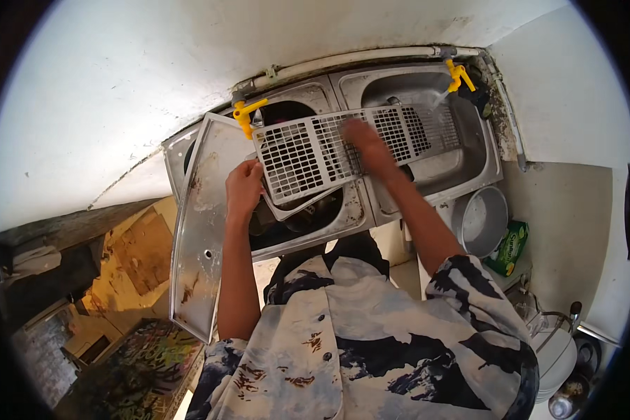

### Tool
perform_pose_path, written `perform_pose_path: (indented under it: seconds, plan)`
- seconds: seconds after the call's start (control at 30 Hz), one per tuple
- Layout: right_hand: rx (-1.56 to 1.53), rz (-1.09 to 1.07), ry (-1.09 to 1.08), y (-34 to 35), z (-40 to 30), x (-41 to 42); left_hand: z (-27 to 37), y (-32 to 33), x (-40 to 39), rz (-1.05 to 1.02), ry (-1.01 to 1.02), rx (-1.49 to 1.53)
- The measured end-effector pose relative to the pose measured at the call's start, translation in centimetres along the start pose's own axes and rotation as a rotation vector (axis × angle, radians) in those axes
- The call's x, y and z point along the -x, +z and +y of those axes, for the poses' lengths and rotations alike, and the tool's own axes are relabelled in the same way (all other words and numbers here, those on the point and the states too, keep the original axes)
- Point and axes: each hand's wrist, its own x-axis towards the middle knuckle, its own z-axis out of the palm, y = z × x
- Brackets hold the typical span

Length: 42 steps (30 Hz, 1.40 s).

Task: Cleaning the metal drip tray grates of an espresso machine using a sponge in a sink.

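A long, light-coloured slotted grille (317, 149) slants across a double-bowl stainless steel sink (358, 202). My left hand (243, 184) grips the grille's left end, thumb near the corner. Over its middle is my right hand (362, 142), blurred by motion; whether it holds anything is hidden. The grille's right end lies over the right bowl (441, 178), below a yellow tap (457, 77) with water running from it. Under the grille's left part, the pale edge of another flat piece (307, 203) shows above the dark left bowl.
A second yellow tap (245, 115) stands close to the grille's left corner. A large metal tray (202, 220) leans across the sink's left side. To the right are a round metal pot (483, 220), a green packet (508, 247) and stacked white plates (554, 362).
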Motion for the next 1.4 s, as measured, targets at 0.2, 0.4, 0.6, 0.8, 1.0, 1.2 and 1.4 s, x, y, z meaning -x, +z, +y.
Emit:
perform_pose_path:
  seconds: [0.2,0.4,0.6,0.8,1.0,1.2,1.4]
  plan:
    - [0.22,0.447,0.008,1.0,0.9,-2.6,0.6,-0.1,-0.4,0.054,0.153,-0.3]
    - [0.322,-0.006,-0.485,15.5,-12.0,5.5,-0.1,-3.2,-2.3,0.064,0.139,-0.254]
    - [0.181,-0.019,-0.219,2.4,-1.5,8.4,0.1,-4.1,-1.4,0.091,0.119,-0.176]
    - [0.219,0.294,-0.085,10.3,-3.1,8.0,0.7,-4.4,-1.1,0.205,0.162,-0.401]
    - [0.121,-0.058,-0.348,8.0,-1.2,7.8,-1.1,-8.0,-3.1,0.196,0.181,-0.348]
    - [0.504,0.583,0.009,-12.1,5.1,14.8,1.4,-11.8,-2.6,0.272,0.159,-0.597]
    - [0.662,0.937,0.844,-14.0,5.5,25.0,0.0,-13.5,-1.5,0.643,0.657,-1.104]
